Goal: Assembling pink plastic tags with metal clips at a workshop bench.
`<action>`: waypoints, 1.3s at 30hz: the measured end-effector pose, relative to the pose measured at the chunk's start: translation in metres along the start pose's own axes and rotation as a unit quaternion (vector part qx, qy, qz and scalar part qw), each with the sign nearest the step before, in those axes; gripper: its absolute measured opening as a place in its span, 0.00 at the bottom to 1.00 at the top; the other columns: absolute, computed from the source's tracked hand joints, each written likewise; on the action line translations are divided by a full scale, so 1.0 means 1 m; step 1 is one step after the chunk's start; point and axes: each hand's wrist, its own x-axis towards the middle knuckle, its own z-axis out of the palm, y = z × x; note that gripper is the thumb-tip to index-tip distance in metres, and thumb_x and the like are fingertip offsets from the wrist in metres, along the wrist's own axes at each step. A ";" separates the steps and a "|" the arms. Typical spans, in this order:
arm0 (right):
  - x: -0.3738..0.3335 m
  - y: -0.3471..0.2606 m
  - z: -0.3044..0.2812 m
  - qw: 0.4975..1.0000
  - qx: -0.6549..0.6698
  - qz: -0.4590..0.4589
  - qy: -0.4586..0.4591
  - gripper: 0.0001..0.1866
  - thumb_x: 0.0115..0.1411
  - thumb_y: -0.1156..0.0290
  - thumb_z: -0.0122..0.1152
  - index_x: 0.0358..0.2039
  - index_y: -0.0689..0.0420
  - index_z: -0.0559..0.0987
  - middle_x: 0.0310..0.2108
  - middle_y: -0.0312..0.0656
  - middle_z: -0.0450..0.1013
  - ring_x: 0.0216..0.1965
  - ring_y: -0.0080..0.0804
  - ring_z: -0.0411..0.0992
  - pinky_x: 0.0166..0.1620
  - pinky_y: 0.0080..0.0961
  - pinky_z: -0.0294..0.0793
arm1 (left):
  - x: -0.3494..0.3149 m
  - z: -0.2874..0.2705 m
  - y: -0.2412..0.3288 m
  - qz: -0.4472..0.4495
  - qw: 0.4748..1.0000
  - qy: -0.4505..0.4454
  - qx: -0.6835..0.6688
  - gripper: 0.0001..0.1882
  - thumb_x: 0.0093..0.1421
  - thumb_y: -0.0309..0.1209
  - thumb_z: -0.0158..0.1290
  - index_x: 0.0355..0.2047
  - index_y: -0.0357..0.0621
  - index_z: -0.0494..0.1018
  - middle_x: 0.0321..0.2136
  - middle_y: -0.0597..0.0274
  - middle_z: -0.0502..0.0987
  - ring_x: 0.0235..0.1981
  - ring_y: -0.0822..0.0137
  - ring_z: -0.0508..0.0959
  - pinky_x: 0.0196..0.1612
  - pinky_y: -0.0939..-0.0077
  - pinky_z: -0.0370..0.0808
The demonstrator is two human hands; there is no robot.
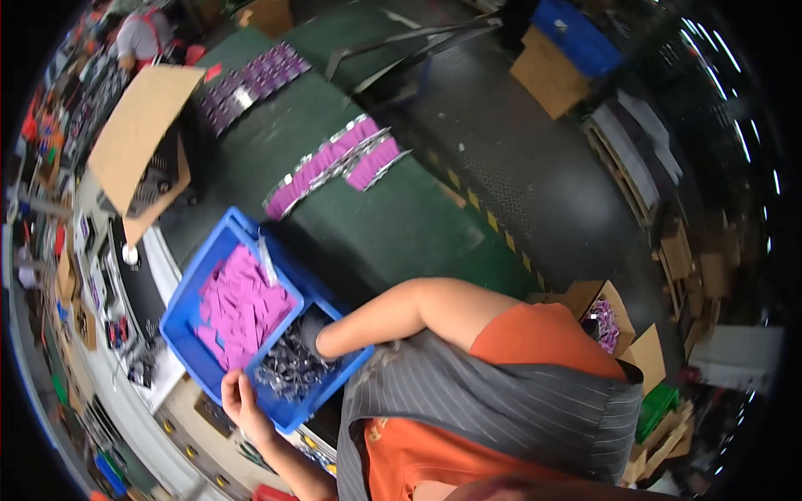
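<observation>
A blue divided bin point(194, 280) stands in front of me at the left. One compartment holds a heap of flat pink pieces point(242, 305); the other holds a tangle of small shiny dark and silver parts point(292, 367). My right hand point(312, 331), in a dark covering, reaches down into the compartment of shiny parts, and its fingers are hidden. At the bin's near left rim is my left hand point(240, 401), beside the pink pieces. Its fingers are loosely bent and slightly apart, with nothing visible in them.
Rows of pink pieces with silver parts point(334, 159) lie on the green table point(393, 234), with darker purple rows point(255, 83) farther off. An open cardboard box point(138, 138) stands beyond the bin. Behind me at the right is another carton point(576, 299). A person point(144, 37) works at the far left.
</observation>
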 end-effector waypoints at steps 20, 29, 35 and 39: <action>-0.011 0.051 0.043 0.928 -0.223 0.057 -0.294 0.16 0.53 0.64 0.49 0.37 0.54 0.81 0.41 0.47 0.75 0.42 0.39 0.74 0.43 0.34 0.72 | 0.073 -0.038 -0.001 0.131 0.938 0.040 0.318 0.10 0.53 0.32 0.54 0.35 0.42 0.76 0.31 0.57 0.78 0.30 0.64 0.77 0.37 0.74 0.72; -0.009 0.013 -0.056 0.837 -0.293 -0.111 -0.448 0.16 0.44 0.67 0.56 0.35 0.55 0.81 0.39 0.44 0.76 0.41 0.40 0.75 0.42 0.35 0.73 | 0.140 -0.025 -0.015 0.045 0.794 0.003 0.607 0.22 0.53 0.47 0.52 0.36 0.39 0.77 0.33 0.48 0.78 0.36 0.51 0.78 0.42 0.62 0.73; -0.033 -0.009 -0.097 0.831 -0.256 -0.173 -0.461 0.13 0.46 0.70 0.53 0.32 0.57 0.81 0.35 0.48 0.76 0.39 0.41 0.75 0.40 0.34 0.73 | 0.168 -0.004 -0.026 -0.052 0.771 -0.019 0.634 0.16 0.53 0.41 0.50 0.31 0.42 0.79 0.35 0.50 0.78 0.38 0.53 0.78 0.42 0.65 0.75; -0.037 -0.013 -0.110 0.817 -0.265 -0.195 -0.474 0.10 0.45 0.74 0.56 0.28 0.57 0.81 0.33 0.47 0.77 0.37 0.41 0.75 0.39 0.33 0.73 | 0.167 -0.004 -0.032 -0.059 0.826 0.001 0.561 0.15 0.47 0.39 0.55 0.32 0.44 0.79 0.35 0.50 0.78 0.39 0.53 0.78 0.43 0.65 0.74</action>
